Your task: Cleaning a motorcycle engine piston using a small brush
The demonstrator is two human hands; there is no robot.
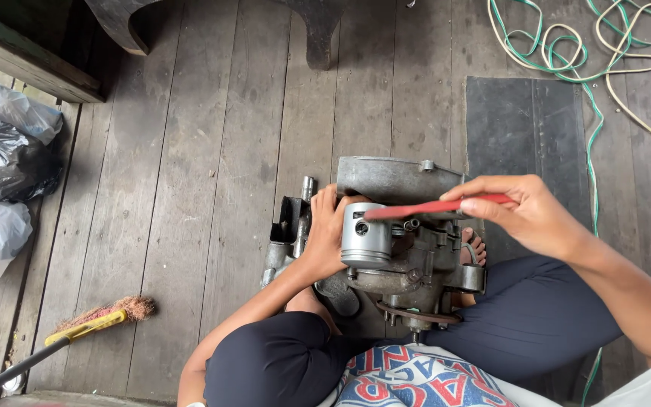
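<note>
A grey metal engine block (397, 181) rests on the wooden floor between my legs. A silver piston (365, 235) stands out of it at the centre. My left hand (325, 230) grips the left side of the piston and the engine. My right hand (525, 215) holds a thin red tool (431, 207), a brush or blade handle. The tool's tip lies over the top of the piston. A brown gasket ring (416, 315) sits on the engine's near edge.
A black rubber mat (525, 128) lies under the engine's right side. Green and white cables (589, 53) coil at the top right. A yellow-handled broom (92, 325) lies at the lower left. Plastic bags (1, 151) sit at the left edge. Dark furniture legs (318, 30) stand at the top.
</note>
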